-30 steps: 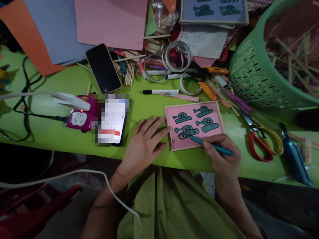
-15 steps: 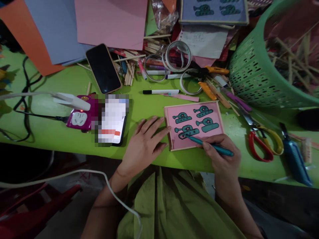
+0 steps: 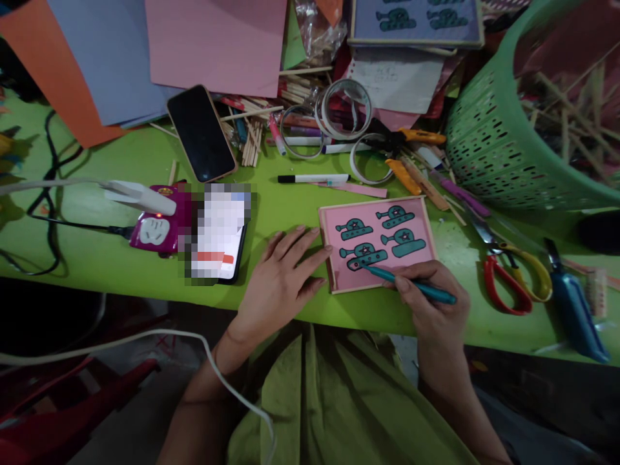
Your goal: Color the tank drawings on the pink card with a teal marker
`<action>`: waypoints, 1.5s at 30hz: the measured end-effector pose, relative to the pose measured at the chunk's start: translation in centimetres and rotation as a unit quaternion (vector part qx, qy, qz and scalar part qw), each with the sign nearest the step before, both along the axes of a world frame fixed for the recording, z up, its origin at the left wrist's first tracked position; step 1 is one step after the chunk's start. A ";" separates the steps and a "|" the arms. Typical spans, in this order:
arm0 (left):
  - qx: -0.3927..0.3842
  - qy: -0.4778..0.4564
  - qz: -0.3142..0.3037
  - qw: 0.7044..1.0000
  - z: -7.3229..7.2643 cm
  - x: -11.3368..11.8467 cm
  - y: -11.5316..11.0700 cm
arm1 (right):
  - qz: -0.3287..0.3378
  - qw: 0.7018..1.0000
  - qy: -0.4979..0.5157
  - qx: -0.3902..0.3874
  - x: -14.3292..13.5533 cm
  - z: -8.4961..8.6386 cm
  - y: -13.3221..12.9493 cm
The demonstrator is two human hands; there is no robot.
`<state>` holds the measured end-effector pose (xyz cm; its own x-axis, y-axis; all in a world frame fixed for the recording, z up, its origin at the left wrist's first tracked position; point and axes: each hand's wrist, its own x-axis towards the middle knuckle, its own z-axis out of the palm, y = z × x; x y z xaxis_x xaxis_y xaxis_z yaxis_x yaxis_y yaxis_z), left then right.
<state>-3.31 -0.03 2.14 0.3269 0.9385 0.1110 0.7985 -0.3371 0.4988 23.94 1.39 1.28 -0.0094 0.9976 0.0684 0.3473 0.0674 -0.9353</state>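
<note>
A pink card [image 3: 346, 279] with a pale stick frame lies near the table's front edge and bears several teal tank shapes with black outlines and stars. My right hand [image 3: 433, 300] is closed around a teal pen [image 3: 429, 292], whose tip rests at the lower left tank [image 3: 371, 258]. My left hand [image 3: 285, 278] lies with its fingers spread, fingertips at the left edge of the card. Nothing is held in it. Above the card lie a black-and-white marker [image 3: 314, 179] and a pink paper strip [image 3: 361, 189].
Left of my left hand are a lit phone [image 3: 217, 239], a dark phone [image 3: 202, 134] and a magenta power socket [image 3: 154, 230]. Scissors [image 3: 506, 278], a blue cutter [image 3: 576, 310] and a green basket [image 3: 484, 142] stand right. Tape rolls [image 3: 346, 110] lie behind. A white cable [image 3: 208, 352] crosses my left forearm.
My right hand and the teal pen have shifted very slightly to the right. My left hand and the card look the same.
</note>
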 end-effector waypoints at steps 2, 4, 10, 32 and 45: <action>0.004 0.000 -0.001 1.000 -0.1 0.0 0.0 | -0.008 1.000 0.000 -0.003 -0.1 0.0 0.0; 0.005 0.000 -0.002 1.000 -0.1 0.0 0.0 | -0.011 1.000 -0.001 -0.003 -0.1 0.1 0.0; 0.002 -0.002 -0.002 1.000 0.0 0.0 0.0 | 0.023 0.999 0.023 -0.003 -0.1 0.2 0.0; 0.007 -0.004 -0.003 1.000 0.0 0.0 0.0 | 0.043 0.999 0.019 0.002 -0.1 0.2 0.0; 0.011 -0.001 -0.001 1.000 -0.1 0.0 -0.1 | 0.082 0.996 0.007 0.018 0.0 0.3 0.2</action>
